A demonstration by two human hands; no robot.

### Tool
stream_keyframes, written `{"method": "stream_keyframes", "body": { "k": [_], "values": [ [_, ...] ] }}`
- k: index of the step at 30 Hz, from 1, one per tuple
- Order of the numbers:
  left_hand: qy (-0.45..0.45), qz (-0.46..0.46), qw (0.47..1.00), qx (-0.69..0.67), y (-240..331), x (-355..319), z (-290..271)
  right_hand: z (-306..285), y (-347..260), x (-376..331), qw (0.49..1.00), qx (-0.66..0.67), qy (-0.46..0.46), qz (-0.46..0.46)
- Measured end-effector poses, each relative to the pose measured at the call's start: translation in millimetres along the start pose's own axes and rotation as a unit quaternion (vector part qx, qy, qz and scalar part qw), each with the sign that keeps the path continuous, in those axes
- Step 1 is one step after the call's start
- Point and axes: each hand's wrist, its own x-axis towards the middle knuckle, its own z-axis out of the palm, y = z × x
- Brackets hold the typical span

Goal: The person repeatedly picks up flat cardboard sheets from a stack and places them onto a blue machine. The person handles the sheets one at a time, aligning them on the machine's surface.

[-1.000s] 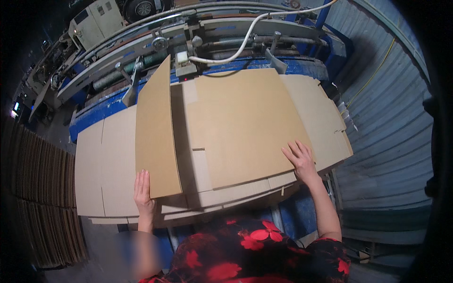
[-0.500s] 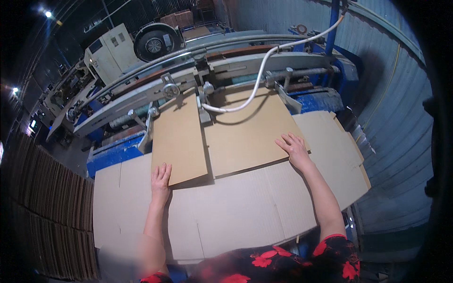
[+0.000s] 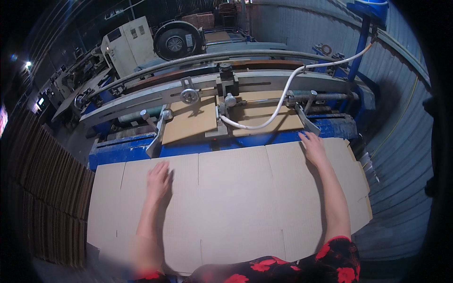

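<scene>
Two brown cardboard panels, a left one and a right one, lie mostly inside the machine, under its metal crossbar. In front of the machine's blue bed spreads a large, light cardboard sheet with slits and crease lines. Over the left part of this sheet is my left hand, its fingers stretched forward and nothing in it. My right hand is open near the sheet's far right edge, fingertips close to the right metal guide. Neither hand is on the brown panels.
Stacked cardboard rises at the left. A white cable loops down over the machine's middle. Handwheels and clamp levers stick out from the crossbar, among them a handwheel. A corrugated metal wall stands at the right.
The brown panels have slid away from me into the machine, uncovering the light sheet and blue bed. Both hands have come off the panels.
</scene>
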Motion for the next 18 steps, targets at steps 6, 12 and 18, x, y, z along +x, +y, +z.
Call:
{"method": "stream_keyframes", "body": {
  "k": [6,12,18],
  "values": [
    [0.141,-0.361,0.900,0.201,-34.2,-231.0,-104.1,-46.1,23.4,-226.0,0.956,0.100,0.160,0.224],
    [0.275,-0.592,0.746,-0.132,-93.9,-337.5,-126.6,-34.4,4.6,-367.0,0.736,0.320,0.241,0.546],
    [0.375,-0.630,0.543,-0.409,-111.6,-325.7,-157.0,-33.5,-5.9,-354.1,0.706,0.318,0.287,0.564]
  ]
}}
